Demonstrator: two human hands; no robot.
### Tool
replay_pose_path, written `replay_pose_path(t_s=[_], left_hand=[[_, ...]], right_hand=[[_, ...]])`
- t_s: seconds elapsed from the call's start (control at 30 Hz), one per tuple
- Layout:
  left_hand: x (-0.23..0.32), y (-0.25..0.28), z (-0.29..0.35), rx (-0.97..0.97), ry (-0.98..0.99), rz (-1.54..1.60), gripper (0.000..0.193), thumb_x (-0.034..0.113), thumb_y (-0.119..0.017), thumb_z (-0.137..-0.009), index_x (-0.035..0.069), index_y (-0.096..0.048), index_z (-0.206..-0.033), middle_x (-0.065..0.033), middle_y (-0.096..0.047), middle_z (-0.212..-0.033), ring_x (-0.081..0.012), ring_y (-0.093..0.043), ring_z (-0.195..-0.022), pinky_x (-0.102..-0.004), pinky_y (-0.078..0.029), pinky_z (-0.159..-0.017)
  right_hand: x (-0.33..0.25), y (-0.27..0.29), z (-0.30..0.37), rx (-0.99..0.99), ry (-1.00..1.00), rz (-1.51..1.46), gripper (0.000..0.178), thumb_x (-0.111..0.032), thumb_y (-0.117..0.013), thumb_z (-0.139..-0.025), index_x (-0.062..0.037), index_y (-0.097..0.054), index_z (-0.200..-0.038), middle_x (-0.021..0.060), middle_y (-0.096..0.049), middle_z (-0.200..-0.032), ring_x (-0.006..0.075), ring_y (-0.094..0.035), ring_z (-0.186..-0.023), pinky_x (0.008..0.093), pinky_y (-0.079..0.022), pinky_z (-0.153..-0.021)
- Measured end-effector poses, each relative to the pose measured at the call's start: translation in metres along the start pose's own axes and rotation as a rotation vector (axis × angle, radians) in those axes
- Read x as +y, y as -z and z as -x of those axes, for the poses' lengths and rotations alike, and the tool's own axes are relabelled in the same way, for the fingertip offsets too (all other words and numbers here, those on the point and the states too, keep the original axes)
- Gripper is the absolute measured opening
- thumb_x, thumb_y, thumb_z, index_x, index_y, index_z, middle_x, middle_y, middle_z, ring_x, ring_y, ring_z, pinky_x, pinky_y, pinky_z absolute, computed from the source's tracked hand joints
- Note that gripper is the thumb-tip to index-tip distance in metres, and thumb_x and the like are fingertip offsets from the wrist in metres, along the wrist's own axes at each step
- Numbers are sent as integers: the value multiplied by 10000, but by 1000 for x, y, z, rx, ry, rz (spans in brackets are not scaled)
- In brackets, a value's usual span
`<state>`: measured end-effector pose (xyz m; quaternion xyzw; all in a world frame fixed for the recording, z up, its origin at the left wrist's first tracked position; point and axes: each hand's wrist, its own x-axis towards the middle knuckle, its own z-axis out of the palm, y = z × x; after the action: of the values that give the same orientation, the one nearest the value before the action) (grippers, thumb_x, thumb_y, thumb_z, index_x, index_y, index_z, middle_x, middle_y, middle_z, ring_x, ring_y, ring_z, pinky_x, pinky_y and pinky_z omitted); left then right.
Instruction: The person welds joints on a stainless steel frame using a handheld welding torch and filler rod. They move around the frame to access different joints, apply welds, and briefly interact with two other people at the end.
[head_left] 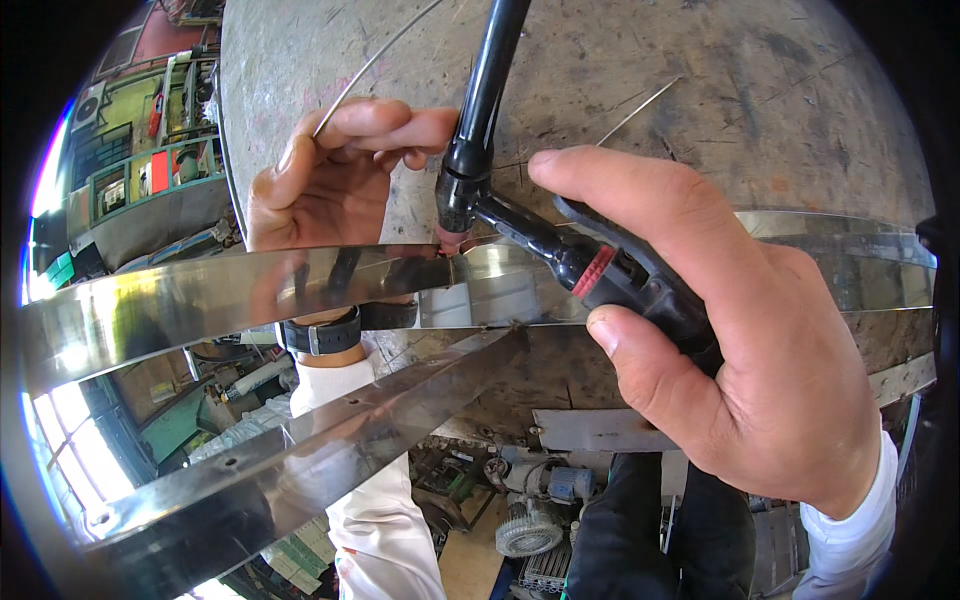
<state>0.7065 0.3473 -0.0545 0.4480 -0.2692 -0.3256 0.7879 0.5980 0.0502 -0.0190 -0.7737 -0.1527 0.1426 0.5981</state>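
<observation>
Grey scuffed tabletop, green rack beyond; left hand pinching thin rod, right hand gripping black torch.

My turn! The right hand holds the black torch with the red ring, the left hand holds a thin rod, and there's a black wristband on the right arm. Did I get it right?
Almost! The black wristband is on the left arm, not the right, as the head view shows. The right hand does hold the black torch with the red ring, and the left hand holds a thin rod.
</observation>
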Motion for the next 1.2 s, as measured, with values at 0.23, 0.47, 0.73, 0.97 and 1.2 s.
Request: replay_pose_path(t_s=[0.23,0.47,0.73,0.97,1.2], left_hand=[[-2,-25,5,211,135,311,591,452,-358,-1109,-7,-521,-1445,-283,-543,-1459,-334,-534,-1335,-564,-467,-1126],[-4,-11,0,99,25,61,598,446,-330,-1115,-23,-578,-1392,-270,-635,-1361,-320,-597,-1251,-444,-412,-1102],[-4,10,8,60,26,-128,598,422,-312,-1117,-38,-572,-1397,-279,-634,-1362,-322,-588,-1296,-445,-384,-1102],[1,-2,9,77,44,-120,566,401,-335,-1113,-22,-567,-1409,-279,-627,-1366,-328,-585,-1310,-474,-407,-1075],[-3,-7,10,42,-56,-65,572,428,-338,-1117,-3,-576,-1407,-236,-639,-1359,-350,-570,-1330,-463,-440,-1042]], right_hand=[[1,-1,-2,28,15,50,531,-125,-608,-956,-38,-491,-1467,151,-655,-1270,238,-717,-810,341,-572,-764],[-8,3,-4,-57,-167,-32,530,-152,-604,-958,-54,-494,-1467,155,-683,-1182,226,-721,-778,335,-572,-728],[1,-4,0,20,-28,36,538,-200,-602,-966,-51,-487,-1470,137,-659,-1260,244,-717,-819,341,-576,-766],[-3,-4,4,1,-37,4,539,-181,-607,-958,-45,-489,-1466,140,-662,-1260,248,-722,-834,342,-578,-775],[-1,-2,6,11,-12,13,540,-157,-621,-956,-42,-487,-1466,141,-644,-1299,250,-726,-836,337,-582,-773]])
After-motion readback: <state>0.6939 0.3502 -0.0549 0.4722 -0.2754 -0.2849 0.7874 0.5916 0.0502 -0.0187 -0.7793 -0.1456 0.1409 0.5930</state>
